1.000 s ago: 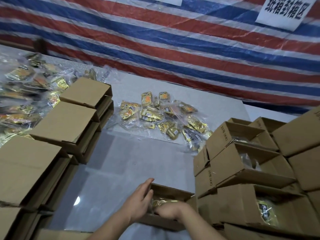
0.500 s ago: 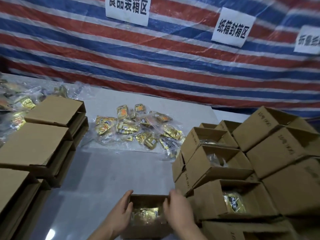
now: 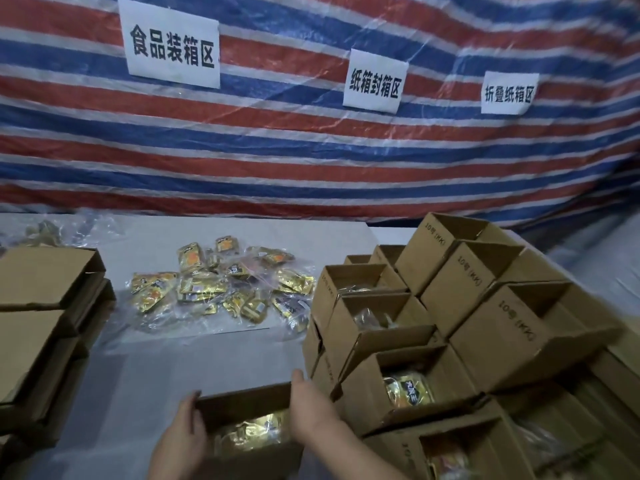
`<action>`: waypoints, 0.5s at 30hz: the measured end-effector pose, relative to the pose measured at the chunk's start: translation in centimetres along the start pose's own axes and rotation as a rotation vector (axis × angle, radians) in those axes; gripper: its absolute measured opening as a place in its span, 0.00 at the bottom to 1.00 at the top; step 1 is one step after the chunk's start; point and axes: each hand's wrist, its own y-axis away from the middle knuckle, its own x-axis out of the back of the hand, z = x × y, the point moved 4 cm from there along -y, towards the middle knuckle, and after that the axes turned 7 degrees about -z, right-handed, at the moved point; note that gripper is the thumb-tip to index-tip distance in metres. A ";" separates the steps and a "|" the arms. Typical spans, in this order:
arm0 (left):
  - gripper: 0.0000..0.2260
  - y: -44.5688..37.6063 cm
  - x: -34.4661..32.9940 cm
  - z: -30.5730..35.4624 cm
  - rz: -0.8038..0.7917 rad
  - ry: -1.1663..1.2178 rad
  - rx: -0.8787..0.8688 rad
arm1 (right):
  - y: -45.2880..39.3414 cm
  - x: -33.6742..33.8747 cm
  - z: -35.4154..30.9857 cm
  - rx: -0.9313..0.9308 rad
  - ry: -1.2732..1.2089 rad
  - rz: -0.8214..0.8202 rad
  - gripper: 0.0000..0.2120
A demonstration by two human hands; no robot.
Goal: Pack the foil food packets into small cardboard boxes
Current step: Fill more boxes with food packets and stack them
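Striped tarp wall (image 3: pixel 311 157), 3 paper signs (image 3: pixel 172 51)

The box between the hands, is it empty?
No. The box between both hands holds gold foil packets.

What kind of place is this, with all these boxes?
Probably a small food-packing workshop. Open cardboard boxes are stacked on the table, foil packets lie in a heap, and paper signs hang on a striped tarp wall.
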 end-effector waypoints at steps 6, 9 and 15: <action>0.22 1.9 8.2 13.0 0.084 0.011 -0.262 | 6.2 12.3 -2.2 0.227 -0.055 0.332 0.03; 0.24 3.6 11.0 18.8 0.018 0.150 -0.394 | 9.4 18.4 -1.5 0.262 -0.089 0.477 0.06; 0.20 4.3 9.7 27.6 -0.089 0.206 -0.528 | 10.8 26.9 1.8 0.182 -0.079 0.561 0.08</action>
